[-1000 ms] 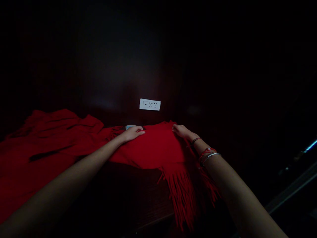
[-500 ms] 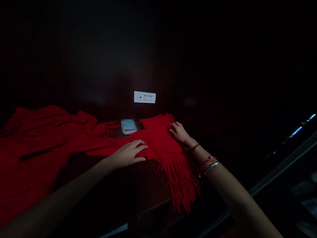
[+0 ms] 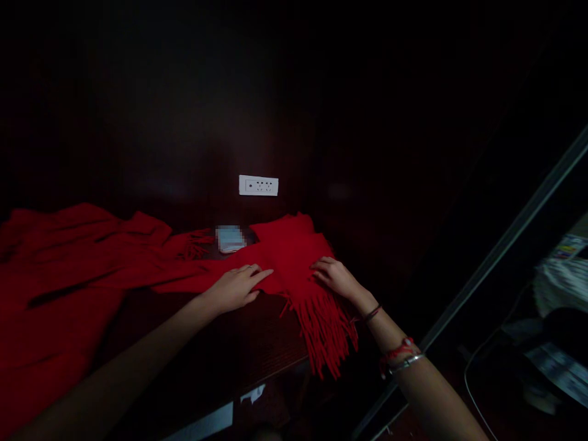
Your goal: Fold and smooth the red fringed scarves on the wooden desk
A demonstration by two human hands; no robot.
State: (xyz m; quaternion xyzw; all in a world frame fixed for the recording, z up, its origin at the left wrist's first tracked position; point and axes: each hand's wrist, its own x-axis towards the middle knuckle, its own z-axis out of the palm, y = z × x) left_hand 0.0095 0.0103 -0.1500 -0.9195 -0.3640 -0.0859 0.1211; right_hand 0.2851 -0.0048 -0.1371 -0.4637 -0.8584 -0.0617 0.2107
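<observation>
A red fringed scarf (image 3: pixel 285 257) lies across a dark wooden tabletop (image 3: pixel 239 343), stretching off to the left in loose folds. My left hand (image 3: pixel 236 285) rests flat on its near edge, fingers extended. My right hand (image 3: pixel 335 277) presses flat on the scarf's right end, just above the fringe (image 3: pixel 328 327) that hangs over the table's front edge. Bracelets circle my right wrist. Neither hand grips anything.
A small phone-like object (image 3: pixel 229 238) lies on the table behind the scarf. A white wall socket (image 3: pixel 258 185) sits on the dark back wall. To the right runs a pale rail (image 3: pixel 500 251), with dim clutter and a cable beyond it.
Both hands have drawn back toward me along the scarf, from its far edge to its near part. The phone-like object, hidden before, now shows. The view has swung right.
</observation>
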